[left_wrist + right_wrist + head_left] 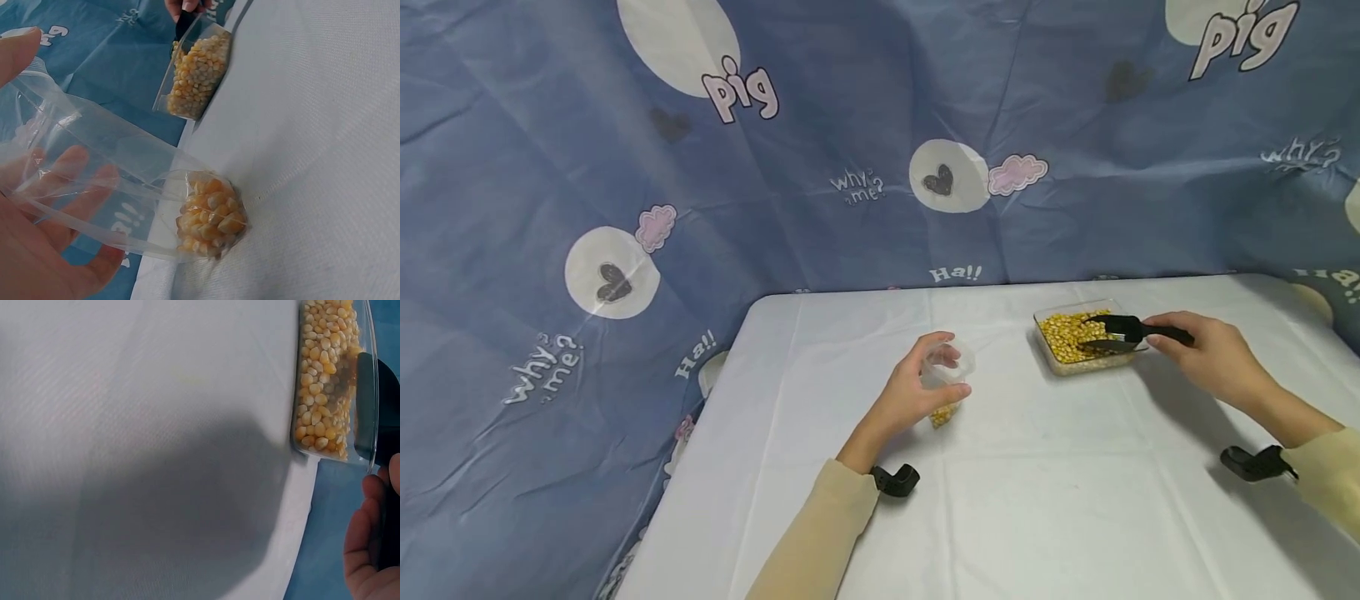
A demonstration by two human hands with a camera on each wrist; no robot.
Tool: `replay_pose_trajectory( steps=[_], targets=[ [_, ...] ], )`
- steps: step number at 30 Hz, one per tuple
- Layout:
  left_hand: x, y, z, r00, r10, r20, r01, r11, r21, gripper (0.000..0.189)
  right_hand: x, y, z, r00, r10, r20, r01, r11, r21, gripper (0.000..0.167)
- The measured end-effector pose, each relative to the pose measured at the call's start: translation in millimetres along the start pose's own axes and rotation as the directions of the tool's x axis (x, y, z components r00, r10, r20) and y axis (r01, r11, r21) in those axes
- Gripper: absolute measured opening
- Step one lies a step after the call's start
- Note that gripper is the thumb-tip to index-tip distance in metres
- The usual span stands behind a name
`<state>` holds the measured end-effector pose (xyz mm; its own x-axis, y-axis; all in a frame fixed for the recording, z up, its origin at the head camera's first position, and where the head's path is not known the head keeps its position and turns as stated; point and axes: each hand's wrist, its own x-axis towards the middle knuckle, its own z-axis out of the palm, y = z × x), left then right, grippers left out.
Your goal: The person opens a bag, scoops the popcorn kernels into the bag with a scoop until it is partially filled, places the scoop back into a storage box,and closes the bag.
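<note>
My left hand (913,387) holds a clear plastic bag (119,156) upright on the table, its fingers and thumb curled round the bag's upper part with the mouth spread. Corn kernels (211,215) fill the bottom of the bag. At the right, my right hand (1213,354) grips the handle of a black scoop (1123,329). The scoop's head dips into a clear rectangular container (369,394) of yellow corn kernels (1063,333). Through the container's wall the right wrist view shows the scoop above and against the kernels.
A white cloth (1037,500) covers the table. Behind it hangs a blue printed curtain (850,125). Black wrist-worn devices sit at the left wrist (897,481) and the right wrist (1255,463), close above the cloth.
</note>
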<state>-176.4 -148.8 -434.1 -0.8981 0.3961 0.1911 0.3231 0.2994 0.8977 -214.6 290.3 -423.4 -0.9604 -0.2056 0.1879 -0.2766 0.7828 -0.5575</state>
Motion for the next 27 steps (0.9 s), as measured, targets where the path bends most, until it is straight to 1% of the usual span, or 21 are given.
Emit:
replay_pose_trajectory(
  steps=[4, 10, 15, 23, 27],
  targets=[
    [1.4, 0.6, 1.2, 1.000, 0.013, 0.002, -0.013, 1.000, 0.008, 0.071, -2.5, -0.3, -2.0, 1.000, 0.006, -0.005, -0.006, 1.000, 0.001, 0.039],
    [-0.2, 1.5, 0.5, 1.000, 0.003, -0.005, -0.003, 1.000, 0.010, 0.071, -3.2, -4.8, -1.7, 1.000, 0.010, 0.007, -0.010, 1.000, 0.016, 0.041],
    [-0.1, 2.1, -0.5, 1.000, 0.007, -0.001, -0.007, 1.000, 0.000, 0.071, -2.3, -8.2, -1.7, 1.000, 0.006, 0.001, -0.006, 1.000, 0.013, 0.040],
    [-0.4, 2.6, -1.3, 1.000, 0.006, -0.006, -0.006, 1.000, 0.008, 0.071, -0.9, -8.7, 0.0, 1.000, 0.015, 0.009, -0.015, 1.000, 0.017, 0.042],
    [-1.8, 3.5, -1.0, 1.000, -0.003, -0.007, 0.003, 1.000, -0.001, 0.071, -1.4, -8.3, 1.5, 1.000, 0.006, -0.001, -0.006, 1.000, 0.016, 0.040]
  ],
)
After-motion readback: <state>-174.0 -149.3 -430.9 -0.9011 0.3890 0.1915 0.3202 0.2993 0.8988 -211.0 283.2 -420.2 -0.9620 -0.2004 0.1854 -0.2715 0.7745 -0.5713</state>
